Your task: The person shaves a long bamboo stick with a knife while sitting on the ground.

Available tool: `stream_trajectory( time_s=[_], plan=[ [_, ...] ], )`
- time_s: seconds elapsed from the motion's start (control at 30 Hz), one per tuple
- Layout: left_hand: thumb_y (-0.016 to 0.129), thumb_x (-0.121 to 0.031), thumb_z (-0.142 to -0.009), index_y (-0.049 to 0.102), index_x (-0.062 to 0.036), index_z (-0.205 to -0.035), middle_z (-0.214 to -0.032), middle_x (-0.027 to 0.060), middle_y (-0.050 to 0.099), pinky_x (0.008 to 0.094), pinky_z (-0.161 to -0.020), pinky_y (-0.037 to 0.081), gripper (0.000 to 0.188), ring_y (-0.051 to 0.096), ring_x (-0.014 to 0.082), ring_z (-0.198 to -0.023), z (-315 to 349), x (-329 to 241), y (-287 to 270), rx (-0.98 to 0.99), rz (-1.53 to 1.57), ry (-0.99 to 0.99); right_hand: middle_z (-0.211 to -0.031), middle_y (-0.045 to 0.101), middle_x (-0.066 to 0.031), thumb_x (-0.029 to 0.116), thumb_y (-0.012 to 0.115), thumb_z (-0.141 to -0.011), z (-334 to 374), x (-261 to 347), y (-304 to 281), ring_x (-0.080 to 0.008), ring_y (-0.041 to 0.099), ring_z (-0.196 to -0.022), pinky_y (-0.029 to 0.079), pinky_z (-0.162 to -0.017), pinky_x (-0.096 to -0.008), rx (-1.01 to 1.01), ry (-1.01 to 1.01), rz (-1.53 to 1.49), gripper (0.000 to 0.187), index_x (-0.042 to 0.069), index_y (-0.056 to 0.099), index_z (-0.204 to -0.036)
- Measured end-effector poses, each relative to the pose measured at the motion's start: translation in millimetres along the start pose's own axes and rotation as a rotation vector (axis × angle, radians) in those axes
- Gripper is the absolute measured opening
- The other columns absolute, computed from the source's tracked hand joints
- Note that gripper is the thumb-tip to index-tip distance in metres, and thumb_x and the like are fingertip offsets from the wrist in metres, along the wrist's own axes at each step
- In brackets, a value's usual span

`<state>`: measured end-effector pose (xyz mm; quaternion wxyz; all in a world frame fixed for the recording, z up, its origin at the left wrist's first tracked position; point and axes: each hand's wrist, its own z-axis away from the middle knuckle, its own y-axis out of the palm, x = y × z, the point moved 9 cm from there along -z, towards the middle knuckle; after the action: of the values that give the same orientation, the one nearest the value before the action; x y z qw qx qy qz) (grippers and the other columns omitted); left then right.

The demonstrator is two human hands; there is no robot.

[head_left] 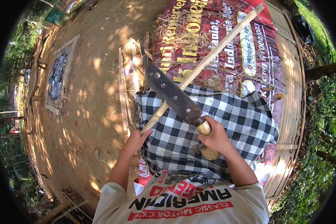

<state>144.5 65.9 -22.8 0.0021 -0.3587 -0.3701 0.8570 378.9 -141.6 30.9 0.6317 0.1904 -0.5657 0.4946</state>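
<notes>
My left hand [137, 140] is closed round the near end of a long pale wooden strip [212, 54], which slants away to the far right. In my right hand [215, 137] is the wooden handle of a machete [171, 93]. Its dark, broad blade has several round holes and points to the far left. The blade crosses the strip, in front of it in this view; whether they touch I cannot tell. A black-and-white checkered cloth [227, 115] covers my lap beneath both.
A dark red printed banner [220, 71] lies on a bamboo platform [293, 74], strewn with curly wood shavings [175, 28]. Several wooden strips [124, 89] rest at its left edge. On the dirt ground [97, 44] to the left is a framed ash pit [58, 72]. Greenery borders both sides.
</notes>
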Motion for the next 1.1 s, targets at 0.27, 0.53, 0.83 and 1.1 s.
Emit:
stream_trajectory(
  time_s=[0.27, 0.53, 0.83, 1.1],
  plan=[
    [0.065, -0.044, -0.089, 0.062, 0.0120, -0.078, -0.059, 0.0182, 0.058, 0.0388, -0.057, 0.047, 0.057, 0.058, 0.0243, -0.056, -5.2, 14.0, 5.1, 0.033, -0.013, -0.046, -0.080, 0.064, -0.0200, 0.003, 0.064, -0.068, 8.2, -10.2, 19.6, -0.0269, 0.064, -0.071, 0.051, -0.069, -0.0349, 0.012, 0.008, -0.046, 0.045, -0.002, 0.054, -0.112],
    [0.064, -0.043, -0.089, 0.063, 0.0127, -0.084, -0.065, 0.0185, 0.062, 0.0390, -0.058, 0.048, 0.056, 0.063, 0.0252, -0.062, -1.2, -1.2, 3.9, 0.097, -0.031, -0.075, -0.071, 0.056, -0.0051, -0.006, 0.058, -0.070, 5.2, -8.1, 9.2, -0.0118, 0.058, -0.057, 0.045, -0.050, -0.0267, -0.056, -0.008, -0.093, 0.036, -0.004, 0.054, -0.106],
    [0.064, -0.047, -0.088, 0.064, 0.0114, -0.083, -0.066, 0.0247, 0.062, 0.0410, -0.062, 0.049, 0.058, 0.064, 0.0344, -0.064, -4.0, 17.1, 9.5, 0.083, -0.046, -0.095, -0.075, 0.061, -0.0165, 0.006, 0.066, -0.066, 5.4, -26.7, 19.7, -0.0284, 0.063, -0.067, 0.049, -0.065, -0.0373, 0.042, 0.228, -0.224, 0.042, -0.001, 0.056, -0.106],
    [0.061, -0.049, -0.089, 0.064, 0.0107, -0.092, -0.078, 0.0263, 0.065, 0.0404, -0.071, 0.050, 0.060, 0.067, 0.0351, -0.077, -4.6, 16.8, 10.1, 0.145, -0.072, -0.175, -0.079, 0.061, -0.0182, 0.007, 0.064, -0.067, 6.9, -18.5, 12.4, -0.0292, 0.062, -0.073, 0.048, -0.070, -0.0361, 0.034, 0.288, -0.314, 0.040, -0.004, 0.056, -0.105]
  ],
)
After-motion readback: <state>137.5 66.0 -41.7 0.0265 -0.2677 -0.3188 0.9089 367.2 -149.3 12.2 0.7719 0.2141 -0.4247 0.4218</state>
